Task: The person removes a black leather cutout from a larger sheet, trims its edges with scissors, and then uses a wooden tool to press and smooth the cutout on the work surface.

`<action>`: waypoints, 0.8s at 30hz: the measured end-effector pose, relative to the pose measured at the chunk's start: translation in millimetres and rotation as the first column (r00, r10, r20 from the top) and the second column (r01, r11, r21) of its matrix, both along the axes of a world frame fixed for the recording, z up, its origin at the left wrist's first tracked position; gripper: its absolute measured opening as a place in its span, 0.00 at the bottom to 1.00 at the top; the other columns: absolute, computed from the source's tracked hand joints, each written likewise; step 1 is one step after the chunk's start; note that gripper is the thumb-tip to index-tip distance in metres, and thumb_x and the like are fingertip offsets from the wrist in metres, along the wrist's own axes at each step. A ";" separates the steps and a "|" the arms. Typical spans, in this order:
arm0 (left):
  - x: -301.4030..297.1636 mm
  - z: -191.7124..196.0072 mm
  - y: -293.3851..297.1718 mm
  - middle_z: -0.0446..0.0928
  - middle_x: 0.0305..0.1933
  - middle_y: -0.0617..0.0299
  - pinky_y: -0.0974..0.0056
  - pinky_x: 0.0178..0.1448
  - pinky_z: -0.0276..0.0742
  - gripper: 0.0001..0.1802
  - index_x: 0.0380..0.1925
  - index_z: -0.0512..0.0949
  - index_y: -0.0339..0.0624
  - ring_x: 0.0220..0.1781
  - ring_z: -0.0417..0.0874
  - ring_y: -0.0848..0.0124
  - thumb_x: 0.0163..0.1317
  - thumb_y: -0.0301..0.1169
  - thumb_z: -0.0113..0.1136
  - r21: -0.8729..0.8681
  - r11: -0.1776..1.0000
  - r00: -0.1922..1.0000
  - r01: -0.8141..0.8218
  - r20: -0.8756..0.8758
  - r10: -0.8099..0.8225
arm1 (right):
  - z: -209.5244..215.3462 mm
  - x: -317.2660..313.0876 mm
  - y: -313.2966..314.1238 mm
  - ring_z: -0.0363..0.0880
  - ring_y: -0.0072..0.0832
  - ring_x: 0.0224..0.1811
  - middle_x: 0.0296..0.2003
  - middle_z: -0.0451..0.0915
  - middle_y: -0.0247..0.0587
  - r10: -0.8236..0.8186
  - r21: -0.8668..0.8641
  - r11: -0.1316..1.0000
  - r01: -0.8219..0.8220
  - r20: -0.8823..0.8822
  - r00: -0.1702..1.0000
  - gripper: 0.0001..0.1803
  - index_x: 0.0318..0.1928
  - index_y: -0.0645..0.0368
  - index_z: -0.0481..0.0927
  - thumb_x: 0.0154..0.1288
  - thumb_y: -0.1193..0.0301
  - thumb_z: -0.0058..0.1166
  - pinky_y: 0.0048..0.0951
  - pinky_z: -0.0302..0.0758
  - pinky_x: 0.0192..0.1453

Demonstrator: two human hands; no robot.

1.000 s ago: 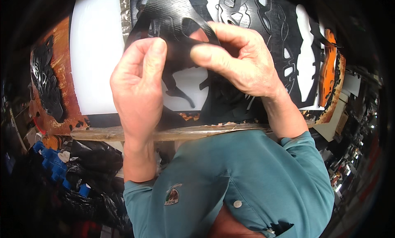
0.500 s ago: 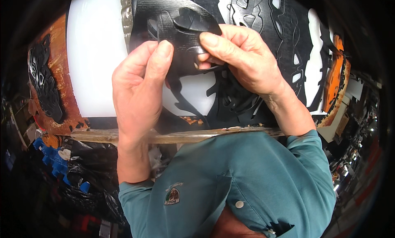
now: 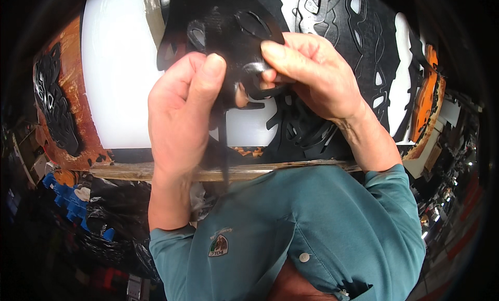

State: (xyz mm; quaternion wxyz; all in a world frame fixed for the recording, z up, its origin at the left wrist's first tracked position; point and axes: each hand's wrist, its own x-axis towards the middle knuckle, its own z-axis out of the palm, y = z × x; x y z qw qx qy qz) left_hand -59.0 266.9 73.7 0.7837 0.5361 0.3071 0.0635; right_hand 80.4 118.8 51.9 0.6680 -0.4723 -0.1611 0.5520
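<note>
Both hands grip one floppy black sheet [image 3: 215,28] with cut-out holes, held up over the table [image 3: 86,125]. The left hand [image 3: 182,106] pinches the sheet's near left part, thumb on top and the other fingers curled in. The right hand [image 3: 318,77] pinches its near right part, thumb on top, with fingertips showing just under the thumb. Between the hands another fingertip pokes out at the sheet's near edge; which hand it belongs to is hard to tell. A thin dark strip [image 3: 224,147], blurred, hangs on the near side of the sheet, beside the left wrist.

To the left of the sheet lie a strip of tape [image 3: 152,15] and, just past it, a wide white panel [image 3: 118,72]. Farther left of the sheet is a heap of black cut pieces [image 3: 56,106]. Right of the sheet, a larger black sheeting [image 3: 364,54] with looping cut lines covers the table, and well to the right sits an orange piece [image 3: 427,101]. On the near side of the sheet run a wooden edge [image 3: 130,171] and the person's teal shirt [image 3: 249,212]. Black plastic [image 3: 119,205] and blue objects [image 3: 70,202] lie beyond the wooden edge, left of the sheet.
</note>
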 end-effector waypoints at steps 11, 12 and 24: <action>-4.7 -1.3 8.5 0.71 0.25 0.73 0.72 0.33 0.65 0.18 0.30 0.76 0.38 0.30 0.68 0.84 0.82 0.35 0.53 0.159 0.922 0.934 0.354 -0.103 -0.341 | 10.8 18.0 -0.9 0.75 0.13 0.30 0.29 0.86 0.33 0.415 -0.124 0.907 -0.402 0.420 0.807 0.08 0.42 0.63 0.89 0.72 0.69 0.67 0.25 0.74 0.35; -6.9 -0.5 13.6 0.70 0.25 0.73 0.72 0.33 0.64 0.17 0.30 0.75 0.38 0.30 0.68 0.85 0.82 0.34 0.53 0.095 0.894 0.895 0.438 -0.142 -0.424 | 8.6 20.7 -2.8 0.74 0.15 0.29 0.27 0.85 0.35 0.468 -0.108 0.873 -0.476 0.457 0.756 0.07 0.40 0.64 0.87 0.71 0.72 0.65 0.28 0.72 0.34; -17.9 -30.6 70.3 0.77 0.23 0.59 0.60 0.32 0.72 0.10 0.26 0.78 0.40 0.24 0.79 0.61 0.62 0.33 0.65 0.339 0.513 0.545 0.789 -0.002 -0.838 | -15.8 48.3 -29.6 0.67 0.31 0.17 0.15 0.69 0.38 0.696 0.101 0.615 -0.782 0.396 0.599 0.17 0.21 0.60 0.68 0.68 0.76 0.56 0.38 0.63 0.24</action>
